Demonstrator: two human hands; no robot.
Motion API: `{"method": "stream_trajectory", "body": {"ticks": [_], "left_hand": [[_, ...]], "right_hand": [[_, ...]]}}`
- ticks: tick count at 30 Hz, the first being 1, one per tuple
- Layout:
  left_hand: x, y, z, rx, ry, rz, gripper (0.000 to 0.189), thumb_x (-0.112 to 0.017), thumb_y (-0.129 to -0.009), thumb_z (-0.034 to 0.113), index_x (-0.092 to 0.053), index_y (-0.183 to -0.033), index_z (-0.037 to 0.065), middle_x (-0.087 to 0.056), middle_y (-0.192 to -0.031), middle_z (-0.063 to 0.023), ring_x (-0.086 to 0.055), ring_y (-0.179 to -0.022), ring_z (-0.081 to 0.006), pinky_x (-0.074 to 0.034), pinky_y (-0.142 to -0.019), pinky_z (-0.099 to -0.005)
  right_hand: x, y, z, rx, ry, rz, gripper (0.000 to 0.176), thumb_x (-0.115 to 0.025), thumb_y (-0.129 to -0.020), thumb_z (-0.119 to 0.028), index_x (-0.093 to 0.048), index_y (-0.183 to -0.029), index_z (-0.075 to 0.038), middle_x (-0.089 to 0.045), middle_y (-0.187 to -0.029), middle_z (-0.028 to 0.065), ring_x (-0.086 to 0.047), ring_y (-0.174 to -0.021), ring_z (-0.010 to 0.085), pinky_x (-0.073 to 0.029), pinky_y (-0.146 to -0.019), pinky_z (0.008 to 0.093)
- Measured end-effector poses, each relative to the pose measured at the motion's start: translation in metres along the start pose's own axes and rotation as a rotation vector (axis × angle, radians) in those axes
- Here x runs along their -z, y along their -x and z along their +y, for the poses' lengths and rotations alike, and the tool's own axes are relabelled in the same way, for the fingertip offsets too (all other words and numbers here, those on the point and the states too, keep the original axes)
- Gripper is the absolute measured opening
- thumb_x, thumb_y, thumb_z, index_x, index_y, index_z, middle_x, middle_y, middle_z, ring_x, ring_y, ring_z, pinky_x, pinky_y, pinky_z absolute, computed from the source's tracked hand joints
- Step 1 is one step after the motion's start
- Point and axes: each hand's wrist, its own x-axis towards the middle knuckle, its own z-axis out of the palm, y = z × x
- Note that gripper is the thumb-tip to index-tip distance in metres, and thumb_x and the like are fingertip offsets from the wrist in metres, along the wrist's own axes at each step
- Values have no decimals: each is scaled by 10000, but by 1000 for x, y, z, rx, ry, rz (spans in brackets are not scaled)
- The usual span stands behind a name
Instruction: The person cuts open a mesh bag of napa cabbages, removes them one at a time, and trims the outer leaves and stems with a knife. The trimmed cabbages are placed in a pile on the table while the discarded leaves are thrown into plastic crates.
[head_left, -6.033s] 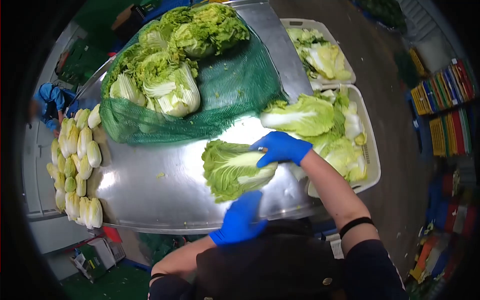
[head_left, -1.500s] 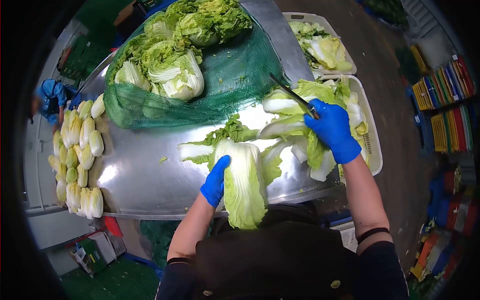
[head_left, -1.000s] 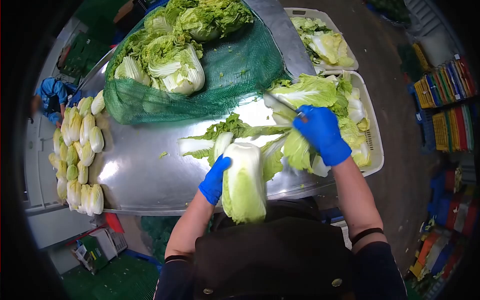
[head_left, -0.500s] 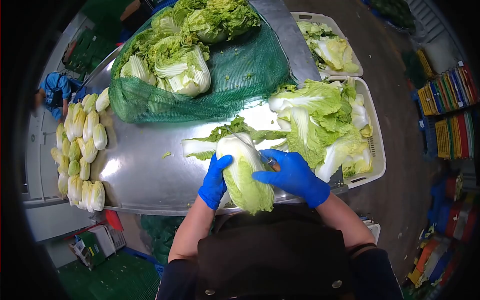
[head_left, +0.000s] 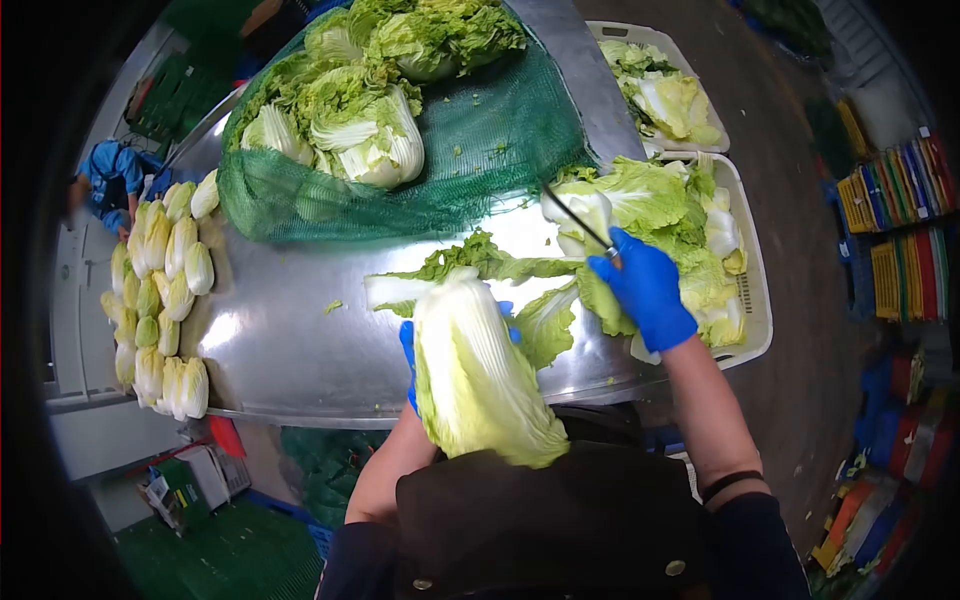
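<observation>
A pale napa cabbage [head_left: 482, 365] is held close to my body, its white base pointing away from me. My left hand [head_left: 408, 362], in a blue glove, grips it from behind and below, so most of the fingers are hidden. In my right hand [head_left: 648, 292], also blue-gloved, is a knife [head_left: 580, 218], its dark blade pointing up and left over the loose cabbage leaves [head_left: 640, 205]. More trimmed leaves [head_left: 490, 262] lie on the steel table [head_left: 290, 300] just beyond the held cabbage.
Untrimmed cabbages [head_left: 365, 130] sit in a green mesh sack [head_left: 490, 140] at the back. Trimmed cabbages [head_left: 165, 270] are lined up at the left, near a person in blue [head_left: 112, 180]. White crates [head_left: 755, 290] with leaves stand along the right edge.
My right hand has moved away from the cabbage, up and right with the knife. The cabbage has turned and shifted toward me, and my left hand has gone behind it.
</observation>
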Motion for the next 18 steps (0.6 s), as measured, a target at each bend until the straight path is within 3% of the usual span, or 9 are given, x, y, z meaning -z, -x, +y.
{"method": "stream_trajectory", "body": {"ticks": [1,2,3,5,7,9,13,16,18], "left_hand": [[12,0,0,-47,139,52,710,-380,-851,617,-446,-1293,66,-525,-1236,-190,-543,-1043,-372,-440,-918,-520],[-34,3,1,-130,-35,-103,759,-408,-838,633,-394,-1354,76,-467,-1332,-150,-502,-1136,-336,-398,-986,-501],[-37,-1,3,-132,-39,-107,759,-408,-838,633,-394,-1354,76,-467,-1332,-150,-502,-1136,-336,-398,-986,-501],[-40,-2,3,-155,-49,-146,828,-455,-808,655,-340,-1399,87,-404,-1396,-135,-448,-1222,-304,-353,-1040,-472],[-24,0,19,-123,-100,-48,853,-539,-778,630,-331,-1404,90,-421,-1384,-121,-445,-1238,-280,-355,-1047,-440],[-22,1,34,-181,-599,215,864,-535,-790,647,-318,-1410,86,-436,-1372,-156,-479,-1204,-306,-394,-1013,-446],[-32,6,29,-139,-737,204,707,-665,-782,344,-392,-1350,23,-514,-1280,-125,-502,-1178,-249,-404,-1008,-377],[-16,14,21,-65,-491,284,646,-655,-788,293,-422,-1320,12,-548,-1219,-136,-557,-1092,-246,-442,-959,-368],[-20,15,18,-36,-264,331,604,-638,-802,252,-424,-1307,-1,-562,-1184,-141,-584,-1035,-241,-467,-915,-361]], "right_hand": [[0,15,-20,-38,-124,-35,474,-676,-796,-388,-623,-1067,-3,-651,-778,150,-646,-687,274,-498,-620,373],[-30,30,-25,129,-708,113,608,-690,-791,-435,-566,-1200,-3,-675,-863,134,-653,-759,190,-506,-695,319],[-20,38,-40,156,-510,-80,608,-707,-775,-448,-583,-1175,-6,-684,-925,125,-643,-823,156,-499,-764,292],[-12,44,-69,-77,-734,-552,568,-743,-730,-447,-639,-1086,-17,-636,-751,72,-564,-682,125,-473,-664,296],[-15,48,-74,-17,-739,-350,501,-744,-721,-440,-666,-997,-29,-573,-650,70,-509,-594,144,-453,-606,305],[-18,47,-68,16,-638,-290,407,-741,-749,-349,-665,-962,-11,-573,-665,39,-508,-606,111,-453,-601,283],[-34,42,-59,105,-536,-167,266,-721,-778,-248,-674,-892,-12,-620,-679,30,-547,-616,79,-467,-600,257],[-36,36,-46,98,-605,-3,285,-704,-756,-335,-657,-824,-62,-606,-621,130,-623,-578,255,-484,-555,346],[-13,38,-59,56,-562,-82,290,-708,-751,-341,-654,-811,-62,-610,-624,128,-630,-597,270,-487,-561,355]]}}
